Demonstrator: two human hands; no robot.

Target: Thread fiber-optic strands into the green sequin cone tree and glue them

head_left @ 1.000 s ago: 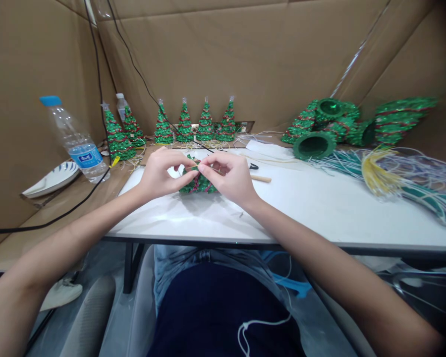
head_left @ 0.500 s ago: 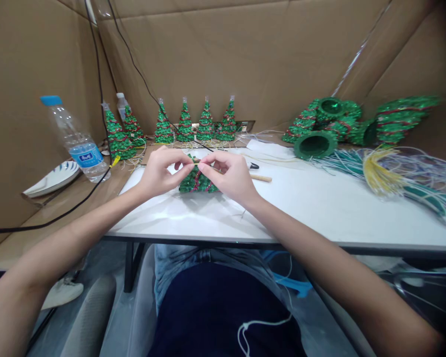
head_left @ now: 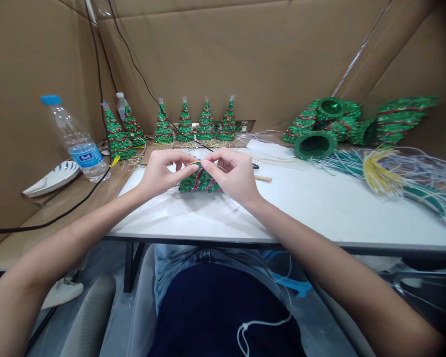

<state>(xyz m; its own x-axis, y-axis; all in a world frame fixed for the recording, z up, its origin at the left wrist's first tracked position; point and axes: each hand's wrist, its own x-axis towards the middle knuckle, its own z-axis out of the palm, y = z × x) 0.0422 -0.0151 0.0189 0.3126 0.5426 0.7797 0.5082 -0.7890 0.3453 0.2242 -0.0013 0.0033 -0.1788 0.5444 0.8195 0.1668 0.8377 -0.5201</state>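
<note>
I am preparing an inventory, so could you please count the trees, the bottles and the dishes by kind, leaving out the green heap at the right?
Standing trees: 6
Nearest tree: 1
Bottles: 2
Dish: 1
Total: 10

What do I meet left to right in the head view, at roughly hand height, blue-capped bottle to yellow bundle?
Blue-capped bottle → left hand → partly hidden green tree → right hand → wooden stick → open-based green cone → yellow bundle.
</note>
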